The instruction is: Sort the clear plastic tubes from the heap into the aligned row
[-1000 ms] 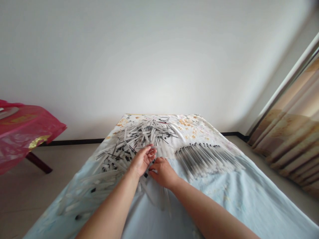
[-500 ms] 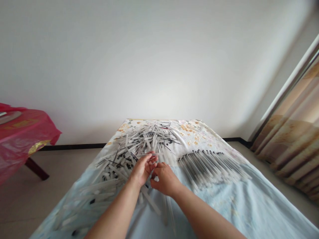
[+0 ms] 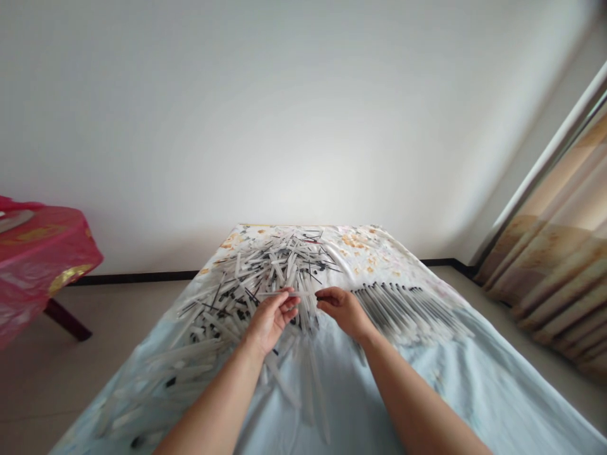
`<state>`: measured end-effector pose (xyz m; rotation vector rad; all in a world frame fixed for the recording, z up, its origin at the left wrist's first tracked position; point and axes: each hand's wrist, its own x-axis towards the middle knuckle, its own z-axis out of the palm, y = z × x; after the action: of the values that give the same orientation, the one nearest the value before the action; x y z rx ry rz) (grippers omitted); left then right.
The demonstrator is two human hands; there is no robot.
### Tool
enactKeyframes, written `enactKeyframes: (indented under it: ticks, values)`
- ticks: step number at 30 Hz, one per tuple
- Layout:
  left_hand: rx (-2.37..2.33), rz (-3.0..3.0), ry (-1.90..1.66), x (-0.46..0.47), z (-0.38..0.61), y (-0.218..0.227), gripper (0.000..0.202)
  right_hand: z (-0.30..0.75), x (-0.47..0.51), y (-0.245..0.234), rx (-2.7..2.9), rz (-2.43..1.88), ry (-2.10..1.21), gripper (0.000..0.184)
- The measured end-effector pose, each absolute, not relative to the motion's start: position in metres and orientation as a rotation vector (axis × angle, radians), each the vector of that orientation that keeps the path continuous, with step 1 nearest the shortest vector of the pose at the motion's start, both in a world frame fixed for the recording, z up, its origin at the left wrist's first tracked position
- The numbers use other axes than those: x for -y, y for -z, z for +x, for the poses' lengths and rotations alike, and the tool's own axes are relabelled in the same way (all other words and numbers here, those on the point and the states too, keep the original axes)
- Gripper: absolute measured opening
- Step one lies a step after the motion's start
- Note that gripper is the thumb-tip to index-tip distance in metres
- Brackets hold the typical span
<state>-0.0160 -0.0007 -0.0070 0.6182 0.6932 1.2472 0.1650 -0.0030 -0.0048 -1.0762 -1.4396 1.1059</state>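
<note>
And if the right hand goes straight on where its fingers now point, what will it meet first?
Probably the pale tube held by the left hand, its end pointing toward the right hand; depth between them is unclear.

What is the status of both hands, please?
Left hand pinching slim translucent white tube; right hand pinching small black piece near tube's right end; loose white and black sticks around left hand.

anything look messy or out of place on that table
The loose heap of translucent tubes and black pieces looks untidy: it sprawls over the tablecloth's left side, pointing every which way, while the row of black-ended tubes on the right lies nearly parallel. I can't make out any damage.
</note>
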Motion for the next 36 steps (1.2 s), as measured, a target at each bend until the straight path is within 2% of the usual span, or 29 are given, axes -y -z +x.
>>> enactKeyframes:
  ticks: [18,30,33,36]
  values:
    - [-0.726,0.662,-1.206,0.006,-0.01,0.002,0.016,0.166,0.004,0.003,1.449,-1.051,-1.107,0.026]
    - [-0.686,0.661,-1.215,0.008,-0.007,0.002,0.014,0.164,0.005,0.001,1.473,-1.142,-0.955,0.025]
    - [-0.648,0.674,-1.205,0.009,-0.007,0.002,0.014,0.162,0.008,-0.001,1.468,-1.17,-0.992,0.029]
    - [-0.634,0.694,-1.184,0.01,-0.007,0.002,0.017,0.162,0.008,0.0,1.478,-1.26,-1.047,0.046]
